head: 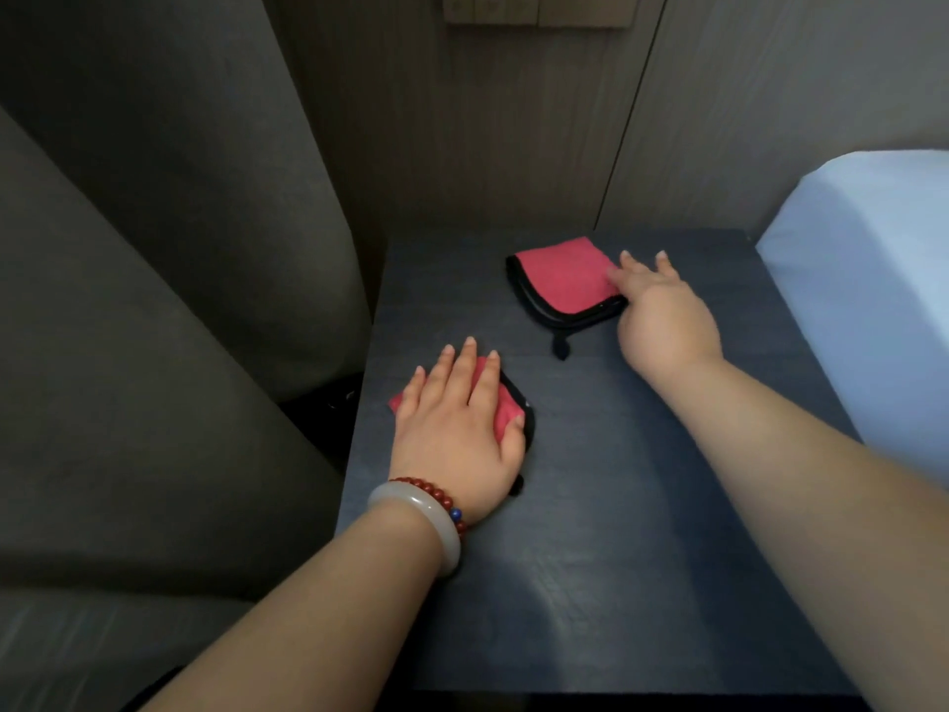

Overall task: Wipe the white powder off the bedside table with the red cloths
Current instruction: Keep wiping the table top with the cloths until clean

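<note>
Two red cloths with black edging lie on the dark bedside table (590, 531). My left hand (457, 429) presses flat on the nearer cloth (506, 398) at the table's left side, covering most of it. The farther cloth (562, 277) lies folded near the back of the table. My right hand (662, 316) rests on that cloth's right edge, fingers spread, thumb against its near corner. No white powder is plain to see on the dark surface; a pale sheen shows near the front.
A grey upholstered chair (154, 300) stands close against the table's left side. A bed with white sheets (868, 280) borders the right. A wood-panelled wall (488, 120) with a switch plate (539, 10) rises behind. The table's front edge is at the bottom.
</note>
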`<state>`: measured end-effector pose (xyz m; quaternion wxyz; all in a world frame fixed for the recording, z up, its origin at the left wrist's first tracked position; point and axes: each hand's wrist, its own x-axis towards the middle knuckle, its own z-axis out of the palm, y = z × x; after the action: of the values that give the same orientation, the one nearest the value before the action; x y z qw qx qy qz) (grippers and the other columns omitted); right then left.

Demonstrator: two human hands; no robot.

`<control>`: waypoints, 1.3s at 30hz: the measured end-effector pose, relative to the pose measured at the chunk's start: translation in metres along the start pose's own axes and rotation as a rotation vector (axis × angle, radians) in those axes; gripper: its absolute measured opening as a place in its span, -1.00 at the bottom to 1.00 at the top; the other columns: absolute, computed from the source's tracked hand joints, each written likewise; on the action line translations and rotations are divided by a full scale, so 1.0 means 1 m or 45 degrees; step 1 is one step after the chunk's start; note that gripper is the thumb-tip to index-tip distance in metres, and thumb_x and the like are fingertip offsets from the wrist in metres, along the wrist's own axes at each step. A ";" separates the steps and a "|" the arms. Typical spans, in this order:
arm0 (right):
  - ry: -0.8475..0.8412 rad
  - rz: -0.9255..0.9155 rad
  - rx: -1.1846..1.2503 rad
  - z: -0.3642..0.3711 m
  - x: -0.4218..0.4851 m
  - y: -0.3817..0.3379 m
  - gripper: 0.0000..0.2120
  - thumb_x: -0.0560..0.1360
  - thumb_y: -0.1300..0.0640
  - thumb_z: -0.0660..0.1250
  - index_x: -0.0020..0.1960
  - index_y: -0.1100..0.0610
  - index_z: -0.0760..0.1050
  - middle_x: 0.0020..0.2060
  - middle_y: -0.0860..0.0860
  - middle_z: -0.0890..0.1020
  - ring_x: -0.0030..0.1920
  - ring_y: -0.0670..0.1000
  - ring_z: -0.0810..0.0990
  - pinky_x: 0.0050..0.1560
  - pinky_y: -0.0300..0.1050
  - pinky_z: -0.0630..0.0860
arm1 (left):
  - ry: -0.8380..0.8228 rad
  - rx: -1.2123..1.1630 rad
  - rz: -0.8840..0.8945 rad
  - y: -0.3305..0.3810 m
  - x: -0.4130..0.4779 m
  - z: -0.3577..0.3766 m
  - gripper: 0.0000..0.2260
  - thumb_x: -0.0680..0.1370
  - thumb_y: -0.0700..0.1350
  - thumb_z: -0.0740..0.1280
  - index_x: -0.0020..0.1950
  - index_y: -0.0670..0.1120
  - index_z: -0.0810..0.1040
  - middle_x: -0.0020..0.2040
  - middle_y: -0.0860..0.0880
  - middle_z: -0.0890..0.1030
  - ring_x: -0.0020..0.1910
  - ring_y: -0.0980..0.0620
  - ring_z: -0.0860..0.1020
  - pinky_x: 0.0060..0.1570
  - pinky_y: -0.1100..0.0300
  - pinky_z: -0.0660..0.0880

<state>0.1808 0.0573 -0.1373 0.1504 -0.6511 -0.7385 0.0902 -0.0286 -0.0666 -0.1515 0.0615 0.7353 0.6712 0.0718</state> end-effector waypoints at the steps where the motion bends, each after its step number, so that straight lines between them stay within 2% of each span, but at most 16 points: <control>1: 0.081 -0.017 0.006 0.000 -0.002 -0.011 -0.41 0.49 0.29 0.14 0.50 0.01 0.27 0.54 0.01 0.19 0.55 0.16 0.05 0.49 0.17 0.13 | 0.000 0.000 -0.004 0.001 0.000 0.000 -0.36 0.53 0.21 -0.03 0.59 0.03 0.04 0.61 -0.04 -0.01 0.57 -0.03 -0.04 0.50 0.00 -0.16; 3: 0.104 -0.057 0.000 0.003 -0.001 -0.040 -0.43 0.53 0.06 0.14 0.53 -0.09 0.17 0.57 -0.03 0.07 0.56 0.16 -0.05 0.49 0.25 0.00 | -0.012 0.006 -0.005 0.002 0.000 -0.001 -0.36 0.54 0.20 -0.03 0.60 0.03 0.02 0.61 -0.04 -0.02 0.57 -0.03 -0.05 0.50 0.00 -0.16; 5: -0.097 -0.061 -0.080 0.016 0.007 -0.061 -0.43 0.57 -0.18 0.06 0.54 -0.24 0.00 0.58 -0.09 -0.11 0.56 0.12 -0.19 0.47 0.31 -0.18 | -0.033 0.009 0.001 0.003 0.001 -0.002 -0.38 0.57 0.20 -0.02 0.60 0.03 -0.01 0.61 -0.03 -0.04 0.57 -0.02 -0.07 0.50 0.01 -0.18; 7: -0.293 -0.008 -0.180 0.031 0.015 -0.066 -0.45 0.57 -0.29 -0.05 0.53 -0.31 -0.09 0.57 -0.13 -0.17 0.56 0.10 -0.24 0.45 0.32 -0.30 | -0.058 0.017 0.000 0.004 0.000 -0.003 -0.39 0.58 0.19 -0.01 0.60 0.04 -0.03 0.61 -0.02 -0.07 0.57 -0.01 -0.09 0.50 0.00 -0.20; 12: -0.229 0.188 -0.200 0.032 0.021 -0.035 -0.54 0.64 -0.12 -0.14 0.53 -0.28 -0.05 0.58 -0.12 -0.07 0.57 0.06 -0.14 0.48 0.26 -0.28 | -0.111 0.032 -0.011 0.003 0.004 -0.004 -0.39 0.58 0.21 -0.02 0.60 0.05 -0.06 0.61 0.00 -0.11 0.57 -0.01 -0.13 0.51 -0.03 -0.21; 16: -0.188 0.231 -0.253 0.027 0.009 -0.020 -0.52 0.63 -0.15 -0.17 0.55 -0.25 -0.07 0.58 -0.08 -0.06 0.57 0.09 -0.15 0.49 0.20 -0.31 | -0.139 0.100 -0.107 0.012 0.000 -0.010 -0.34 0.59 0.23 -0.04 0.59 0.00 -0.22 0.58 -0.06 -0.28 0.56 -0.06 -0.25 0.49 -0.08 -0.27; 18: -0.171 0.210 -0.255 0.028 0.008 -0.020 -0.51 0.62 -0.17 -0.16 0.55 -0.25 -0.08 0.58 -0.08 -0.06 0.57 0.10 -0.15 0.49 0.19 -0.29 | -0.138 0.115 -0.204 0.021 -0.007 -0.010 -0.31 0.59 0.24 -0.05 0.58 -0.05 -0.26 0.58 -0.14 -0.28 0.55 -0.12 -0.26 0.49 -0.11 -0.27; 21: -0.140 0.208 -0.248 0.030 0.009 -0.021 -0.51 0.62 -0.18 -0.15 0.54 -0.26 -0.07 0.58 -0.06 -0.05 0.56 0.10 -0.14 0.50 0.18 -0.25 | -0.213 0.110 -0.243 0.025 0.000 -0.005 -0.33 0.60 0.26 -0.10 0.58 -0.05 -0.23 0.59 -0.18 -0.22 0.55 -0.17 -0.24 0.48 -0.16 -0.25; 25: -0.114 0.199 -0.236 0.032 0.008 -0.021 -0.52 0.62 -0.16 -0.13 0.54 -0.25 -0.03 0.58 -0.06 -0.02 0.57 0.11 -0.13 0.50 0.19 -0.22 | -0.254 0.123 -0.210 0.015 0.058 -0.003 -0.37 0.60 0.26 -0.08 0.59 0.04 -0.17 0.60 -0.13 -0.19 0.55 -0.19 -0.21 0.47 -0.23 -0.21; 29: -0.111 0.197 -0.227 0.031 0.010 -0.021 -0.52 0.62 -0.15 -0.13 0.54 -0.26 -0.04 0.58 -0.07 -0.02 0.57 0.10 -0.12 0.50 0.19 -0.22 | -0.359 0.095 -0.270 0.009 0.132 -0.010 -0.41 0.60 0.27 -0.08 0.58 0.14 -0.17 0.59 -0.08 -0.24 0.54 -0.20 -0.25 0.43 -0.32 -0.24; 32: -0.104 0.200 -0.222 0.031 0.011 -0.020 -0.52 0.62 -0.15 -0.13 0.54 -0.25 -0.04 0.58 -0.08 -0.02 0.57 0.09 -0.11 0.50 0.19 -0.22 | -0.364 0.071 -0.315 0.022 0.149 -0.005 -0.43 0.61 0.22 -0.08 0.57 0.15 -0.18 0.58 -0.08 -0.29 0.53 -0.23 -0.30 0.38 -0.39 -0.28; 36: -0.098 0.191 -0.219 0.032 0.011 -0.021 -0.52 0.63 -0.13 -0.12 0.54 -0.24 -0.03 0.58 -0.08 -0.02 0.57 0.08 -0.11 0.50 0.18 -0.22 | -0.310 0.102 -0.120 0.023 0.133 0.003 -0.44 0.60 0.24 -0.09 0.57 0.18 -0.15 0.59 0.00 -0.25 0.55 -0.17 -0.26 0.41 -0.34 -0.26; 39: -0.078 0.192 -0.212 0.033 0.010 -0.020 -0.52 0.63 -0.13 -0.12 0.55 -0.23 -0.02 0.58 -0.08 -0.01 0.57 0.08 -0.10 0.49 0.18 -0.22 | -0.287 0.088 -0.186 -0.010 0.155 -0.005 -0.45 0.60 0.26 -0.09 0.58 0.19 -0.10 0.60 0.02 -0.19 0.56 -0.14 -0.21 0.45 -0.29 -0.20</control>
<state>0.1498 0.0662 -0.1604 0.0659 -0.7121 -0.6965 0.0593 -0.0257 0.0889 -0.1452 0.1160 0.6896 0.7138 -0.0392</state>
